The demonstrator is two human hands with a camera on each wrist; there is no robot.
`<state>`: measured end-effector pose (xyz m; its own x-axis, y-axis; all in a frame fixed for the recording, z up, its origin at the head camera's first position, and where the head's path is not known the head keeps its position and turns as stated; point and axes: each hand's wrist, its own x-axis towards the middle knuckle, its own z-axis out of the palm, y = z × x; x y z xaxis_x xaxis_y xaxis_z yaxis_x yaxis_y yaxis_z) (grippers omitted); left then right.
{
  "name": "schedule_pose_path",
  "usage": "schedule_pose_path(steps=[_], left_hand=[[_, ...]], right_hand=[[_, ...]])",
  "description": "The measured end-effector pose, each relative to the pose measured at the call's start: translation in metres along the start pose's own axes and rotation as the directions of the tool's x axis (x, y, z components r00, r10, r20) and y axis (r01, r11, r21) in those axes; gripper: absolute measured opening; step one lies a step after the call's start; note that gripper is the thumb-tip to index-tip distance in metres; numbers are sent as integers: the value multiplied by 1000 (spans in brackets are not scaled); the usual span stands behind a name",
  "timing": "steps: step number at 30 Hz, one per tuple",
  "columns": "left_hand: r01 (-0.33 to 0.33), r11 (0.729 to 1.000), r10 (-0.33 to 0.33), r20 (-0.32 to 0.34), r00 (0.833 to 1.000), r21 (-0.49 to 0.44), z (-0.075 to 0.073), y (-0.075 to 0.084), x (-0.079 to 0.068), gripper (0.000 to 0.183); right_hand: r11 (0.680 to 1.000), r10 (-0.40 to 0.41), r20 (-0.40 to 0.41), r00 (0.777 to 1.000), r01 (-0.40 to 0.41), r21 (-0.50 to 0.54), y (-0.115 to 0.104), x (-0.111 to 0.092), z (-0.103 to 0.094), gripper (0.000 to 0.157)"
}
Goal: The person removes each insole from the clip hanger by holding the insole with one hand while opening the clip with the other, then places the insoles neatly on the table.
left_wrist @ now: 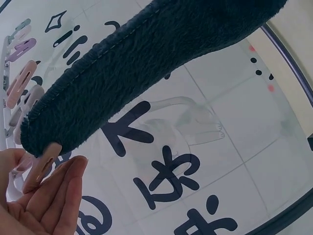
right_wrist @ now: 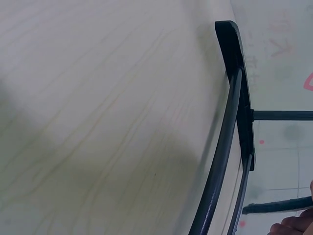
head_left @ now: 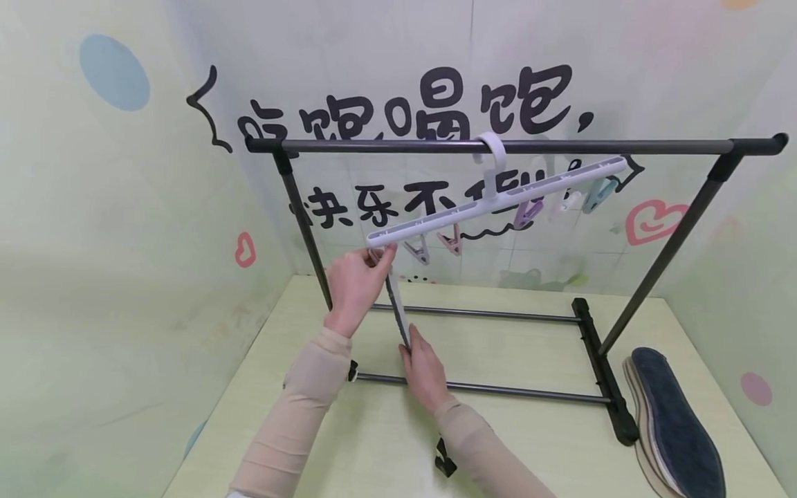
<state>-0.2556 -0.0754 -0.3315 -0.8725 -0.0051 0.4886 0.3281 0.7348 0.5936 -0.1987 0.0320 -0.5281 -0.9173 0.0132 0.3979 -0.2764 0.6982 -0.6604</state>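
A white clip hanger [head_left: 436, 220] hangs tilted from the rack's top bar, its left end lower. Under that end my left hand [head_left: 355, 283] pinches a pinkish clothespin [left_wrist: 43, 169], whose jaws sit at the end of a dark blue fuzzy insole [left_wrist: 146, 63]. In the head view the insole shows edge-on as a thin strip slanting down to my right hand [head_left: 426, 366]. My right hand grips its lower part between thumb and fingers. Farther along the hanger hang a grey clothespin [head_left: 418, 249], a pink one [head_left: 451, 241], and several others toward the right end.
The black metal rack [head_left: 669, 256] stands on a pale wood-look table [head_left: 498, 346], with two low rails between its feet. Right of it lies a stack of insoles [head_left: 679, 429], dark blue on top. A small black piece [head_left: 445, 460] lies near my right forearm. Behind is a printed backdrop.
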Motion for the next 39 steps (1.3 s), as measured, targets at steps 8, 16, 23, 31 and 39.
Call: schedule_pose_path(steps=[8, 16, 23, 31, 39], left_hand=[[-49, 999, 49, 16, 999, 17, 1, 3, 1, 45], [-60, 998, 59, 41, 997, 20, 3, 8, 2, 48], [-38, 999, 36, 59, 998, 36, 6, 7, 2, 49], [-45, 998, 44, 31, 999, 33, 2, 5, 6, 48], [-28, 999, 28, 9, 1000, 29, -3, 0, 7, 48]], right_hand=[[996, 71, 12, 997, -71, 54, -3, -4, -3, 43], [990, 93, -21, 995, -90, 109, -1, -9, -5, 41], [977, 145, 6, 989, -144, 160, 5, -20, -6, 41], [952, 228, 16, 974, -226, 206, 14, -28, -17, 37], [931, 271, 10, 963, -264, 250, 26, -29, -32, 27]])
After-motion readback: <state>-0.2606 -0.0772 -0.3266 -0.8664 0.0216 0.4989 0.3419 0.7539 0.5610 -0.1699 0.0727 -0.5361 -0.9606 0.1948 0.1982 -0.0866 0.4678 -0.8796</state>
